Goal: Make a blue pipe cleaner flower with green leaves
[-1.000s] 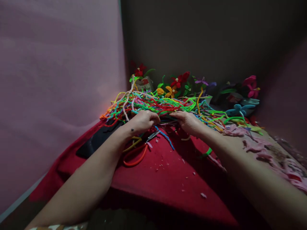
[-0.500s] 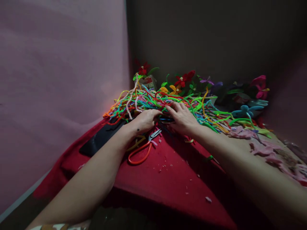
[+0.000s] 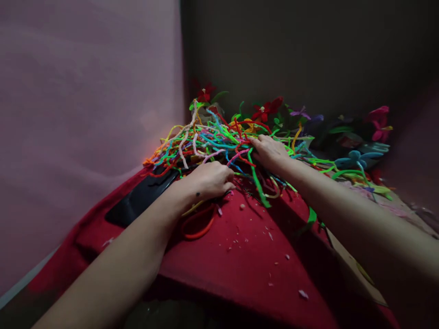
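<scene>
A tangled heap of coloured pipe cleaners [image 3: 219,137] lies on a red cloth [image 3: 247,256] in a corner. My left hand [image 3: 209,180] rests at the heap's near edge with its fingers curled; what they hold is hidden. It lies over the orange-handled scissors [image 3: 197,224]. My right hand [image 3: 270,151] reaches into the middle of the heap, fingers closed among the strands, some of which are lifted. A bright green strand [image 3: 257,180] hangs down beside it.
Pipe-cleaner flowers in red [image 3: 267,108], pink [image 3: 379,122] and blue [image 3: 356,157] stand along the dark back wall. A black flat object [image 3: 137,203] lies at the left on the cloth. A pink wall [image 3: 85,114] closes the left side. Small scraps dot the cloth.
My right hand has moved farther back and up into the heap, lifting strands. My left hand has slid down over the scissors, hiding their blades.
</scene>
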